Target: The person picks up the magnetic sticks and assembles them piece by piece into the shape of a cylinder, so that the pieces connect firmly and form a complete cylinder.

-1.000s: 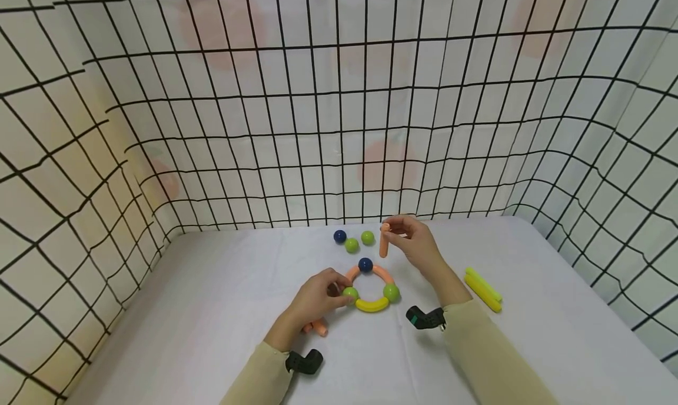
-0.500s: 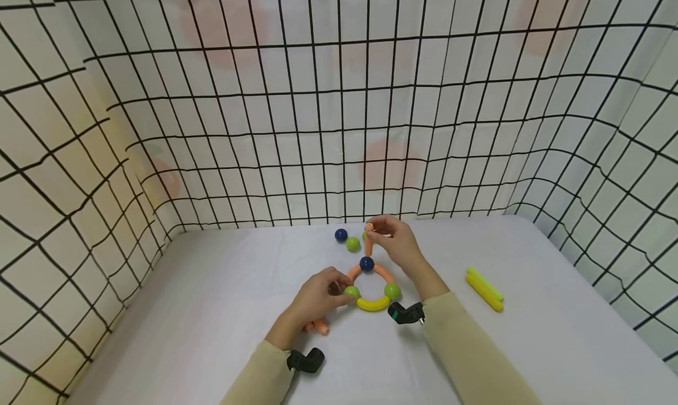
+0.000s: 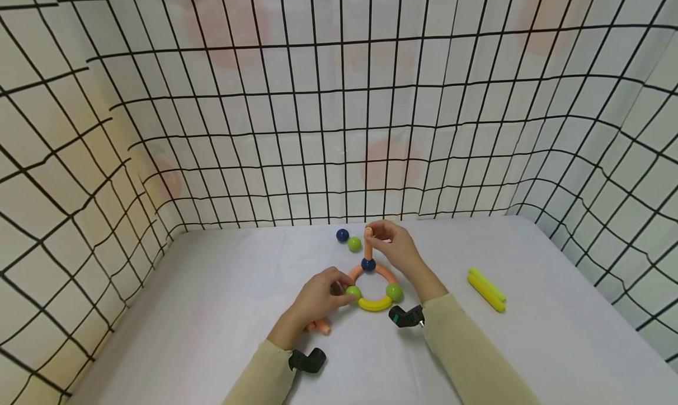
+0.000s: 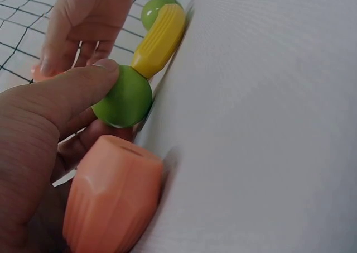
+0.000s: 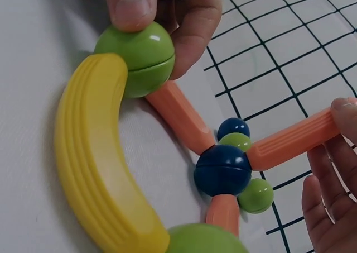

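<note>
A ring of ball-and-rod pieces lies on the white cloth. It joins a blue ball (image 3: 368, 264), two orange rods (image 3: 387, 273), two green balls (image 3: 394, 292) and a curved yellow rod (image 3: 375, 304). My left hand (image 3: 316, 297) pinches the ring's left green ball (image 4: 124, 98) between thumb and fingers. At the far side, my right hand (image 3: 394, 246) grips the top of a straight orange rod (image 5: 298, 138). That rod stands upright, its lower end touching the blue ball. Whether it is firmly attached cannot be told.
Behind the ring lie a loose blue ball (image 3: 342, 235) and loose green balls (image 3: 354, 244) (image 5: 256, 196). Orange rods (image 3: 322, 326) lie beside my left wrist. Two yellowish rods (image 3: 486, 291) rest at the right. A black wire grid (image 3: 344, 128) encloses the back and sides.
My right hand has moved left and then down, bringing the orange rod from beside the ring onto the blue ball. My left hand stays on the green ball.
</note>
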Motion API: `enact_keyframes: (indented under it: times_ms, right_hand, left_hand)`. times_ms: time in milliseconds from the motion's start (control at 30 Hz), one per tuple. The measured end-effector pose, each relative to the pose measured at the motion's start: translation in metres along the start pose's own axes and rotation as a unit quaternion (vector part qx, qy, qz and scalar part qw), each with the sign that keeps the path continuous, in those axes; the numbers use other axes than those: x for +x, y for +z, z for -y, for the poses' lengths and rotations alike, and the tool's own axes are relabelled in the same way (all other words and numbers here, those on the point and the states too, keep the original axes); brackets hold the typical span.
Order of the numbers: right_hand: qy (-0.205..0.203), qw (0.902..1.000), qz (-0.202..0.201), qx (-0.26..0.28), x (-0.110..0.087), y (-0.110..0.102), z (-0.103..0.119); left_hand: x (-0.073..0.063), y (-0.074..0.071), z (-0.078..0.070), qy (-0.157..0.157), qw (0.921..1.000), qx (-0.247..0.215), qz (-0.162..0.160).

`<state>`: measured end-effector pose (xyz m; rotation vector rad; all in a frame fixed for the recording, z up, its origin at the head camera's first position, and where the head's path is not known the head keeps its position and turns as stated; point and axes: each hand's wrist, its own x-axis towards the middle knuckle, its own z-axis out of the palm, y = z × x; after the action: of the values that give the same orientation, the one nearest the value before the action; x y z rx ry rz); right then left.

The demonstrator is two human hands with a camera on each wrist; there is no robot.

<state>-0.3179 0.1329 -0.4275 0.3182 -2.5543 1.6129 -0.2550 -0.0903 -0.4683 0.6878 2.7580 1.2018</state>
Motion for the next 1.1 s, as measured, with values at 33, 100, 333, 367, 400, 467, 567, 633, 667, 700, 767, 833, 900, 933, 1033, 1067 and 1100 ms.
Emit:
enact_keyframes:
  times_ms: [33,100,333,367,400,467,567,633,667,700,767,833,900,933,1033,1067,1100]
  right_hand:
    - [0.003,0.9999,0.005,-0.01,-0.001,0.0,-0.001]
    - [0.009,0.9995,0.016,-0.028,-0.002,0.001,-0.004]
    - [0.029,0.9958,0.047,-0.073,-0.006,0.004,-0.012]
    - [0.03,0.995,0.05,-0.081,-0.007,0.004,-0.014]
    - [0.03,0.9944,0.052,-0.087,-0.007,0.005,-0.015]
    - [0.029,0.994,0.056,-0.09,-0.008,0.005,-0.019]
    - [0.024,0.9941,0.054,-0.091,-0.009,0.004,-0.022]
    - [0.023,0.9947,0.05,-0.087,-0.012,0.002,-0.022]
    - [0.017,0.9949,0.049,-0.086,-0.014,0.0,-0.021]
    - [0.014,0.9951,0.048,-0.086,-0.015,-0.001,-0.02]
    - [0.005,0.9952,0.043,-0.088,-0.018,-0.006,-0.021]
    - [-0.005,0.9947,0.036,-0.096,-0.022,-0.011,-0.022]
    - [-0.01,0.9937,0.023,-0.109,-0.025,-0.018,-0.026]
    - [-0.014,0.9933,0.016,-0.114,-0.027,-0.021,-0.029]
    - [-0.02,0.9928,-0.007,-0.118,-0.034,-0.034,-0.036]
    - [-0.022,0.9926,-0.014,-0.118,-0.037,-0.039,-0.039]
    - [-0.022,0.9926,-0.022,-0.117,-0.041,-0.044,-0.042]
  left_hand:
    - [0.0,0.0,0.0,0.0,1.0,0.0,0.0]
    - [0.0,0.0,0.0,0.0,1.0,-0.001,0.001]
    - [-0.001,0.0,0.0,0.003,1.0,-0.003,-0.002]
    - [-0.001,0.0,0.0,0.006,1.0,-0.004,-0.002]
    - [-0.001,0.001,0.0,0.008,1.0,-0.004,-0.002]
    - [-0.001,0.001,-0.001,0.01,0.9999,-0.003,-0.002]
    - [0.0,0.001,-0.001,0.007,1.0,-0.002,-0.001]
    - [0.0,0.001,-0.001,0.004,1.0,0.0,0.0]
    - [0.0,0.001,-0.001,0.003,1.0,0.0,0.0]
    - [0.0,0.001,-0.001,0.003,1.0,0.0,0.0]
    - [0.0,0.001,-0.001,0.002,1.0,0.001,0.001]
    - [0.0,0.001,-0.001,0.001,1.0,0.003,0.002]
    - [0.0,0.001,-0.001,0.0,1.0,0.004,0.003]
    - [0.0,0.001,-0.001,0.0,1.0,0.005,0.003]
    - [0.0,0.001,0.0,-0.002,1.0,0.002,0.0]
    - [-0.001,0.001,0.0,-0.001,1.0,0.0,0.0]
    - [-0.001,0.002,0.0,-0.001,1.0,-0.001,0.0]
